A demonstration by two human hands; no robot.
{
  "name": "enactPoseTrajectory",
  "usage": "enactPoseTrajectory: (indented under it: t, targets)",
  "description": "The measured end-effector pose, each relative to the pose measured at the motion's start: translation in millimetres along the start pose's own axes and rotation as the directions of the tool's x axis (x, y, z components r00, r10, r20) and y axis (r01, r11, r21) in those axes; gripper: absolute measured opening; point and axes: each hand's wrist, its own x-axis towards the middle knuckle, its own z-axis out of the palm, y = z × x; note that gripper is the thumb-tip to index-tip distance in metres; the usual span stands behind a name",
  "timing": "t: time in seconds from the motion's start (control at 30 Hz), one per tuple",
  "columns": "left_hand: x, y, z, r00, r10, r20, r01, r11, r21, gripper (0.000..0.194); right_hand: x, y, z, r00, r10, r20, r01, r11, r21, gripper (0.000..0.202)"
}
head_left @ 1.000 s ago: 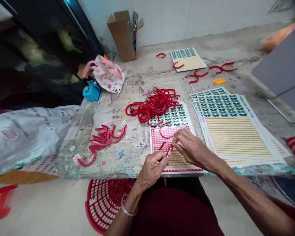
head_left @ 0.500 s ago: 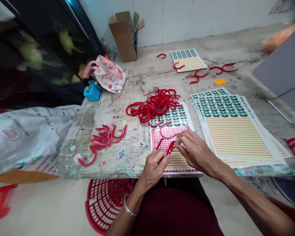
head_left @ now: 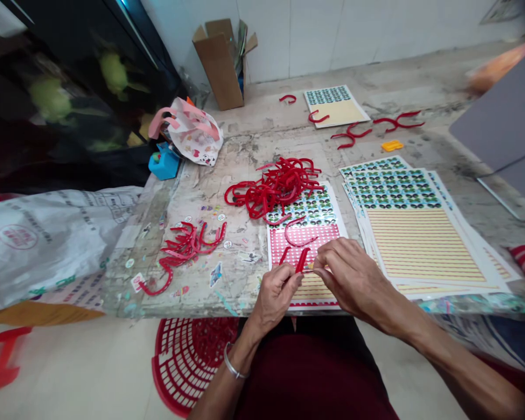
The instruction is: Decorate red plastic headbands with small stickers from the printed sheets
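Note:
My left hand (head_left: 276, 294) is closed on a red curved plastic piece (head_left: 303, 259), whose end sticks up past the fingers. Close by on the right, my right hand (head_left: 347, 274) pinches a thin strip (head_left: 308, 270) that reaches to the red piece. Beneath both hands lies a sticker sheet (head_left: 273, 240) with green-blue, pink-dotted and striped yellow areas. A loose red curved piece (head_left: 289, 238) rests on it. Just beyond, a tangled heap of red curved pieces (head_left: 280, 189) partly covers the sheet's top. Another group (head_left: 190, 242) lies to the left.
More sticker sheets (head_left: 424, 245) are stacked on the right; another sheet (head_left: 336, 114) lies farther back. Also on the table are a yellow clip-like item (head_left: 392, 146), a cloth bag (head_left: 196, 140), a blue box (head_left: 164, 163) and a carton (head_left: 221, 70). A red basket (head_left: 170, 367) stands below the edge.
My right hand has drawn slightly right and down, away from the red piece, with the thin strip now visible between the hands. The left hand stays almost in place.

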Motion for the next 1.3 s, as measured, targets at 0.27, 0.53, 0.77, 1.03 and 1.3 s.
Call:
enactPoseTrajectory:
  t: [0.27, 0.53, 0.77, 1.03, 1.3]
  targets:
    - [-4, 5, -0.2, 0.999, -0.020, 0.036, 0.023, 0.994, -0.106, 0.026, 3, 9, -1, 0.990, 0.137, 0.033, -0.141, 0.975, 0.170, 0.008]
    - [-6, 12, 2.6, 0.998, -0.062, 0.017, 0.064, 0.983, -0.171, 0.030, 5, 15, 12, 0.990, 0.140, -0.018, -0.136, 0.980, 0.146, 0.008]
    - [-7, 12, 9.8, 0.990, -0.131, -0.043, 0.119, 0.970, -0.211, 0.032, 6, 7, 15, 0.984, 0.149, -0.092, -0.138, 0.984, 0.115, 0.009]
    - [-6, 12, 10.4, 0.972, -0.210, -0.110, 0.168, 0.936, -0.308, 0.034, -4, 11, 21, 0.843, 0.518, -0.142, -0.376, 0.759, 0.532, 0.049]
    - [-8, 13, 18.4, 0.960, -0.265, -0.086, 0.201, 0.873, -0.445, 0.038, -3, -21, 44, 0.786, 0.607, 0.118, -0.388, 0.334, 0.859, 0.065]
